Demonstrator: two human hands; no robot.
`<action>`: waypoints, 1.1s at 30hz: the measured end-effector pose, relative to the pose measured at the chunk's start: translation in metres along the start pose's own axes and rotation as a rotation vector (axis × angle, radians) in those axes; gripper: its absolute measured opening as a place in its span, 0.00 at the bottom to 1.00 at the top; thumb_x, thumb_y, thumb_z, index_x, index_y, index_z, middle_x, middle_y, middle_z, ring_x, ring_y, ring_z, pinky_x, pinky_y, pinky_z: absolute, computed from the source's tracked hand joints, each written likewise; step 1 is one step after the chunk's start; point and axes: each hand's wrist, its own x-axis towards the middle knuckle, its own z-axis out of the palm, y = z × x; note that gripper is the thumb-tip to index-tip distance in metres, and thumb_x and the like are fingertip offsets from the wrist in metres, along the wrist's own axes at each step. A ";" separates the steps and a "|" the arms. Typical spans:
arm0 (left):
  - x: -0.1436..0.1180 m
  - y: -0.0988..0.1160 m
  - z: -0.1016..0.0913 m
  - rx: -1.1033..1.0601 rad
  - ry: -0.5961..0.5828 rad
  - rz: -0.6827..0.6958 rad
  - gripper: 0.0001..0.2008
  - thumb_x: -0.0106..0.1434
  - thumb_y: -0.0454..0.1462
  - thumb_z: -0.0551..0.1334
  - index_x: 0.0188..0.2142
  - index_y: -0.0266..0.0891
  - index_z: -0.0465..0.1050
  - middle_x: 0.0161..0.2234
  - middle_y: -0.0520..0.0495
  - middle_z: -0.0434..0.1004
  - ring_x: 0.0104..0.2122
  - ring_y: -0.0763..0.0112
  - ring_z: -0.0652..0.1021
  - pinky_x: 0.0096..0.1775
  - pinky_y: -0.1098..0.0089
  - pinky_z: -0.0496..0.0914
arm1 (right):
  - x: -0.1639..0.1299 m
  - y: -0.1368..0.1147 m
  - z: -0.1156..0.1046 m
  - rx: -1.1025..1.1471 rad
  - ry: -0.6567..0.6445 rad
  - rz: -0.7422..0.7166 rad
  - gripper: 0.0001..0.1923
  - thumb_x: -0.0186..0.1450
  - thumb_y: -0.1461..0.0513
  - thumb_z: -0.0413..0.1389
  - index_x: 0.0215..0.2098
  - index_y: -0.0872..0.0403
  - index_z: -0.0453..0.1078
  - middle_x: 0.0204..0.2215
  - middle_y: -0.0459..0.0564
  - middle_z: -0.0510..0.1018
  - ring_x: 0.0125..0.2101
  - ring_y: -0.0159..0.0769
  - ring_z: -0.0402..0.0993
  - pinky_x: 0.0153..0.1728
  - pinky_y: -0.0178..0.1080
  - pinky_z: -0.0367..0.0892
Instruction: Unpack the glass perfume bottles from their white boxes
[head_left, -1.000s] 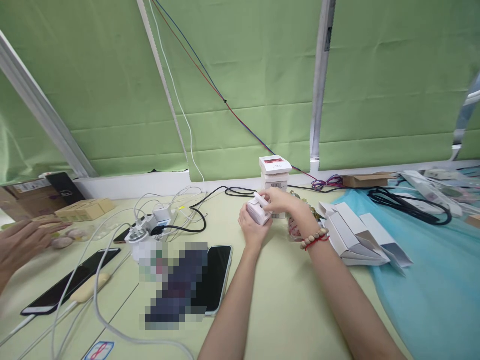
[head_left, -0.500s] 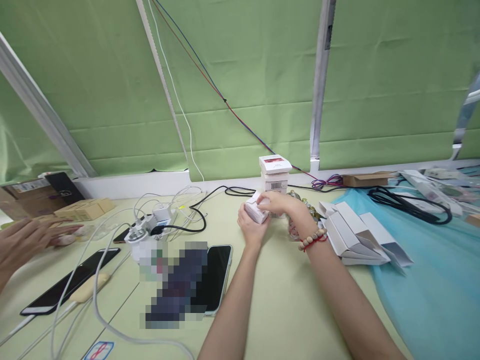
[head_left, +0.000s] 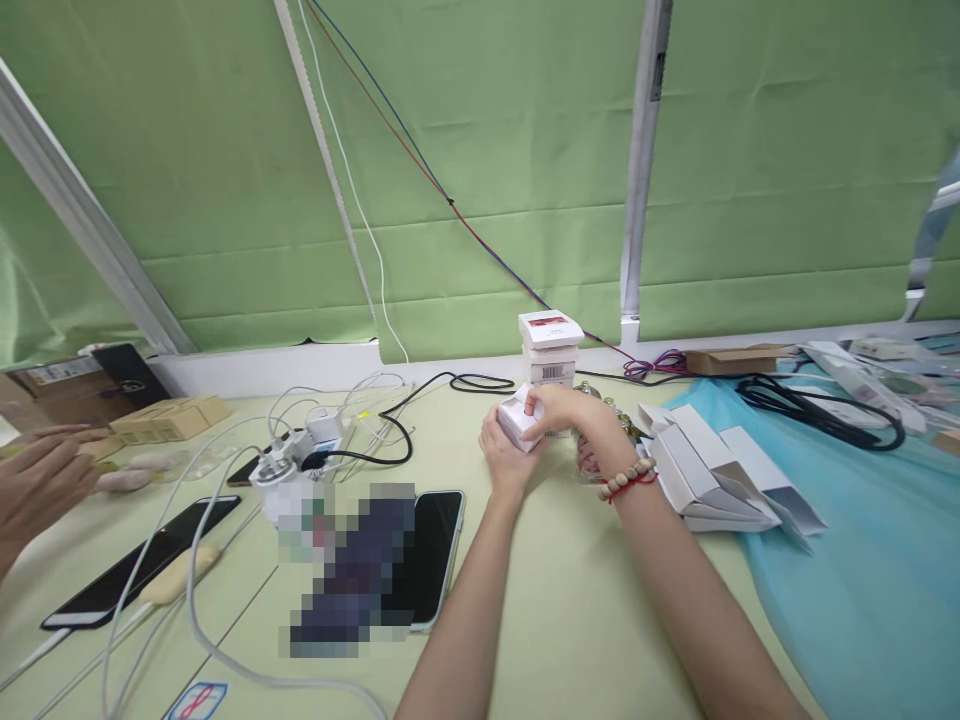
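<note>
A small white cardboard box (head_left: 516, 422) is held above the table, its top facing me and partly covered by fingers. My left hand (head_left: 510, 462) wraps round it from below and the left. From the right, my right hand (head_left: 564, 408) pinches at its top, a finger pressing by the opening and flap. Just behind stands a stack of white boxes (head_left: 551, 358), with a red print on the uppermost and a barcode on a lower one. Beside my right wrist are small gold-topped bottles (head_left: 611, 408), partly hidden. Flattened white cartons (head_left: 712, 465) lie further right.
Blue plastic sheeting (head_left: 862, 560) covers the right side, with a coiled black cable (head_left: 832, 405) on it. To the left are a phone (head_left: 431, 560), a tablet-like black device (head_left: 142, 565) and tangled white cables (head_left: 191, 600). Another person's hand (head_left: 45, 490) is at the far left.
My right fingers have shifted on the box's top, and its flap now stands more upright. The box has moved slightly right. The other person's hand has drawn back left.
</note>
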 end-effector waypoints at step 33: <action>0.000 0.002 0.001 -0.020 0.005 0.021 0.39 0.43 0.44 0.66 0.52 0.37 0.53 0.48 0.36 0.66 0.48 0.53 0.70 0.48 0.53 0.64 | 0.003 0.001 0.001 -0.008 -0.016 0.042 0.24 0.44 0.52 0.65 0.37 0.55 0.71 0.37 0.47 0.77 0.33 0.34 0.71 0.28 0.31 0.61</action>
